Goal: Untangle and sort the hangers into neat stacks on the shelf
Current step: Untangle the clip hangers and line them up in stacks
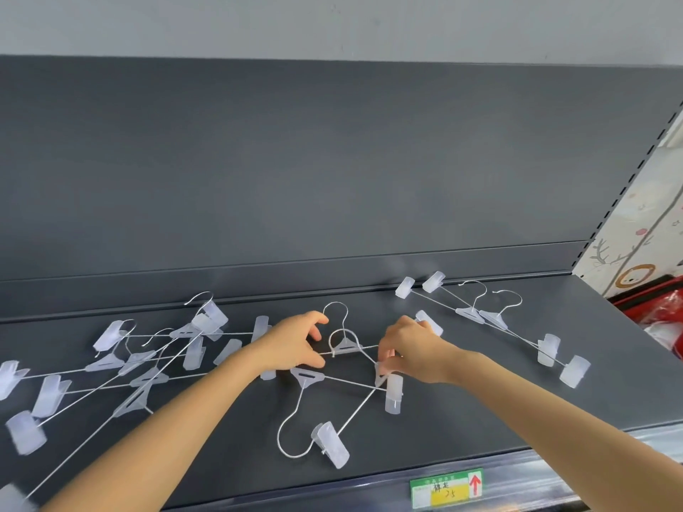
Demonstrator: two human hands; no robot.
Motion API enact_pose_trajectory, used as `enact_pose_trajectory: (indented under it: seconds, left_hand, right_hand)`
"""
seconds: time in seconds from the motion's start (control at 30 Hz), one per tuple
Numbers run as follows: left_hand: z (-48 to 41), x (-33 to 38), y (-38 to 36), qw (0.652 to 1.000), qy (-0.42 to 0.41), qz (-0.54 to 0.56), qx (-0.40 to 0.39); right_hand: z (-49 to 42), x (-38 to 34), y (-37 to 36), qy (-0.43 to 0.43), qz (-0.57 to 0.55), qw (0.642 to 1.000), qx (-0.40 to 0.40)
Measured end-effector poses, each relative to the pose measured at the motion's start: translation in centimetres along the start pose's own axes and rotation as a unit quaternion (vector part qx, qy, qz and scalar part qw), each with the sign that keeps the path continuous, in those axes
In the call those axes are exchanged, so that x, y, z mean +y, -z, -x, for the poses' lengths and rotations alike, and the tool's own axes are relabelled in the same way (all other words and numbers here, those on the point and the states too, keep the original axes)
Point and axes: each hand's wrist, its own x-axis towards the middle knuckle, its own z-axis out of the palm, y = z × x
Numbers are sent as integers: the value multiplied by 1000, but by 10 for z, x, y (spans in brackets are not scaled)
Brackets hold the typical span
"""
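Left hand (295, 345) pinches the wire bar of the tangled hangers (345, 345) on the shelf (462, 408), behind the price label (446, 488). Right hand (410, 345) pinches their clip end. Loose pile (140, 360) lies behind-left of the label, stacked pair (480, 314) behind-right.

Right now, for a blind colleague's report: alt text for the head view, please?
The left hand and right hand pinch a knot of white wire clip hangers on a dark grey shelf. A bigger tangle lies to the left; a neat pair lies at the right rear.
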Motion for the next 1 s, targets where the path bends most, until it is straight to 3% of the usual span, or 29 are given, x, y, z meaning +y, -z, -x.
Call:
enact_pose_trajectory:
  seconds: [0.2, 0.37, 0.5, 0.77, 1.0]
  left_hand:
    - [-2, 4, -2, 996, -18, -80, 34]
    - [-8, 14, 0, 997, -18, -40, 61]
    - [-12, 17, 1, 999, -15, 27, 39]
    - [-17, 50, -6, 992, -56, 108, 27]
    - [-25, 58, 1, 976, -48, 184, 107]
  right_hand:
    - [4, -1, 4, 2, -25, 1000, 14]
    - [14, 10, 4, 77, -41, 983, 159]
    - [17, 25, -2, 124, 52, 964, 230]
    - [22, 33, -19, 106, 21, 966, 233]
    - [29, 40, -18, 49, -15, 976, 211]
